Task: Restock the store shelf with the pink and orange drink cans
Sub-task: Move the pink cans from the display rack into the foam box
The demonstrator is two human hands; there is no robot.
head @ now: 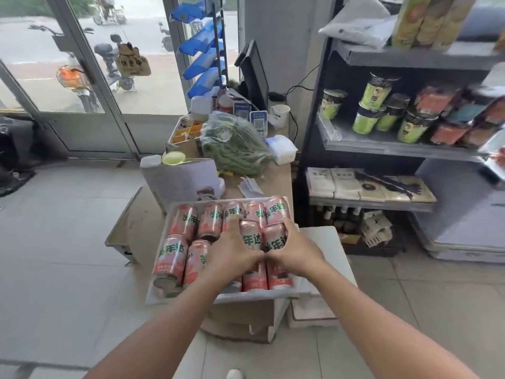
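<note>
Left hand (pixel 232 251) and right hand (pixel 296 248) together grasp 2 pink cans (pixel 262 236), raised above other cans in a tray (pixel 246 296).

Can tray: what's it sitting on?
The white tray of pink cans rests on a brown cardboard box, with flat white packs beside it. The tray covers the box top; contents unseen.
</note>
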